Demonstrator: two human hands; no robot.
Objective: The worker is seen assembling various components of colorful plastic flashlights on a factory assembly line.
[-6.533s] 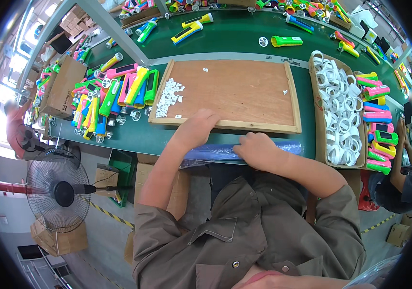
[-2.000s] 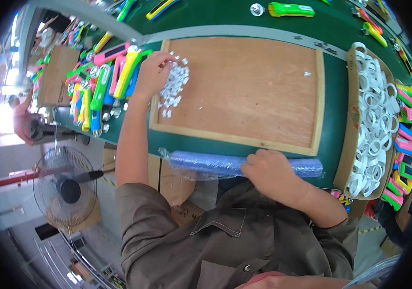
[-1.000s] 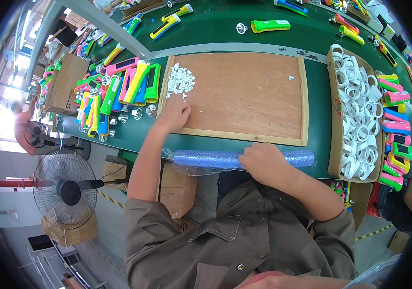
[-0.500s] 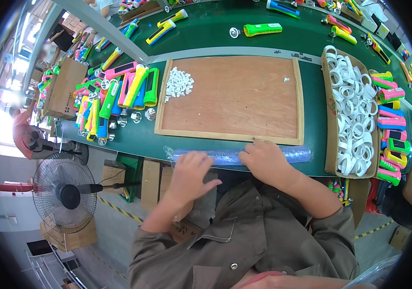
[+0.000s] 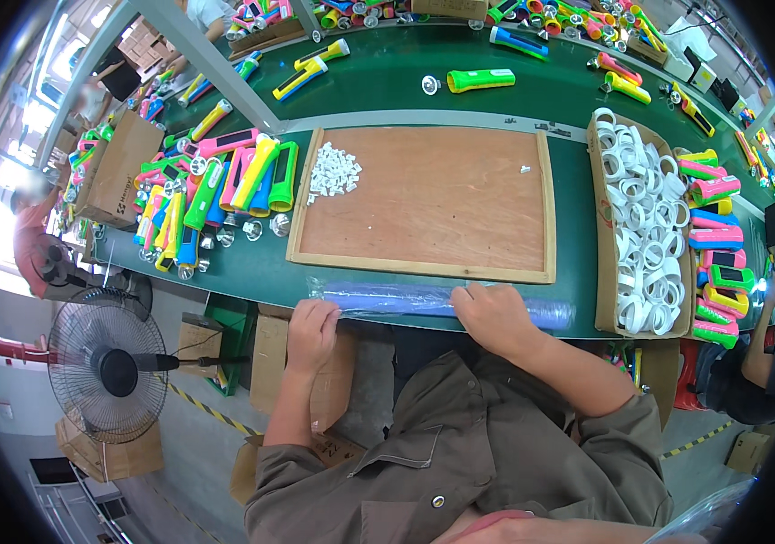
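Observation:
A long blue tube wrapped in clear plastic (image 5: 406,299) lies along the near edge of the green table. My left hand (image 5: 312,333) grips its left end. My right hand (image 5: 494,315) rests on it right of the middle, fingers curled over it. Beyond the tube sits a flat wooden tray (image 5: 424,267) with a pile of small white parts (image 5: 333,171) in its far left corner and one stray white part (image 5: 525,169) near its right side.
A cardboard box of white rings (image 5: 646,227) stands right of the tray. Coloured flashlight bodies (image 5: 224,186) lie heaped at the left, more (image 5: 718,258) at the right. A floor fan (image 5: 106,367) stands lower left. Another person (image 5: 764,358) sits at right.
My left hand left the white parts pile on the tray, drew back toward me and now grips the tube's left end. My right hand stayed on the tube.

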